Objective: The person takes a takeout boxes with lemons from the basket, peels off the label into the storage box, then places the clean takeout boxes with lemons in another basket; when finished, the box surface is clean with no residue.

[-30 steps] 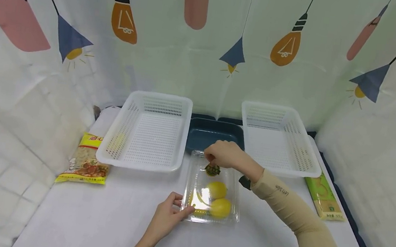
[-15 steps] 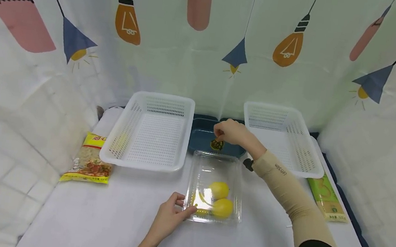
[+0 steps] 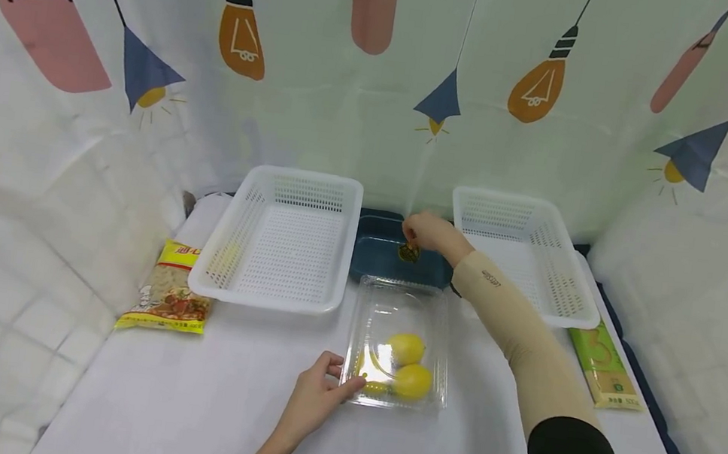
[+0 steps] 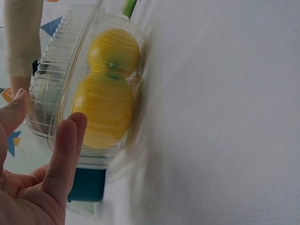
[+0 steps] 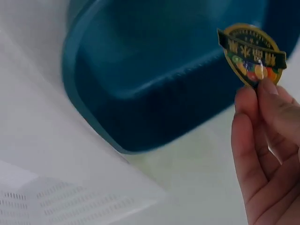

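Observation:
A small black-and-gold fruit sticker [image 5: 253, 54] with printed fruit is pinched by its edge between the thumb and fingers of my right hand [image 3: 434, 236]. That hand is over the dark teal tray [image 3: 374, 255]. On the table in front of the tray lies a lidded clear plastic container [image 3: 388, 309], with yellow lemons [image 4: 105, 110] inside. My left hand [image 3: 313, 396] holds its near left corner, thumb on the lid and fingers along the side. In the right wrist view the sticker is apart from the tray's surface.
White perforated baskets stand on both sides of the tray, one on the left [image 3: 327, 302] and one on the right [image 3: 571, 317]. A yellow-and-clear food bag [image 3: 168, 294] lies at left. At right is a green packet [image 3: 606, 366], partly under the right basket.
My right hand has carried the sticker off the container's lid, away from me, to above the teal tray. My left hand stays at the container's corner.

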